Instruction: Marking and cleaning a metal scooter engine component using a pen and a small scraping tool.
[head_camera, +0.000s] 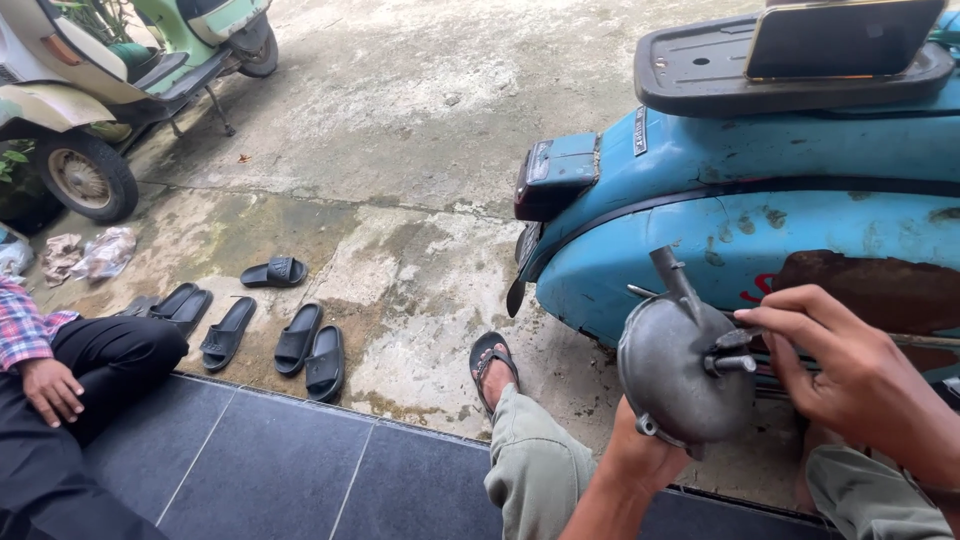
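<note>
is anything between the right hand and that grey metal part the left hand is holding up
Nothing visible. The right hand is already at the grey metal part, fingertips on the small fittings at its right edge. The left hand holds it from below, mostly hidden behind it. The blue scooter stands behind, not between them.

A round, domed grey metal cover (680, 375), dull and scuffed, is held up on edge just in front of the blue scooter's (760, 200) rear side panel. A short tube sticks up from its top toward the panel, and a small stubby fitting juts from its right side. Small lugs show along its lower rim.
</note>
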